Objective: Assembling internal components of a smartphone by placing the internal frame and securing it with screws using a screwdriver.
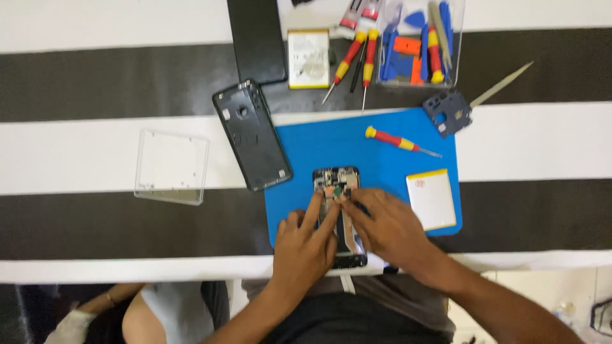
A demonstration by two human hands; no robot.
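An opened smartphone (336, 179) lies lengthwise on a blue work mat (376, 137), its circuit board exposed at the far end. My left hand (305, 245) rests on the phone's left side, two fingers stretched toward the board. My right hand (386, 226) covers the phone's right side and pinches a small dark tool or part at the board; what it is stays unclear. A white and yellow battery (432, 199) lies on the mat to the right. A red and yellow screwdriver (398, 141) lies beyond the phone.
The phone's black back cover (252, 135) lies left of the mat, an empty clear lid (172, 167) farther left. At the far edge are a black screen panel (256, 39), another battery (308, 58), screwdrivers (357, 58), a clear tool box (421, 41), a dark shield piece (449, 113) and a spudger (503, 84).
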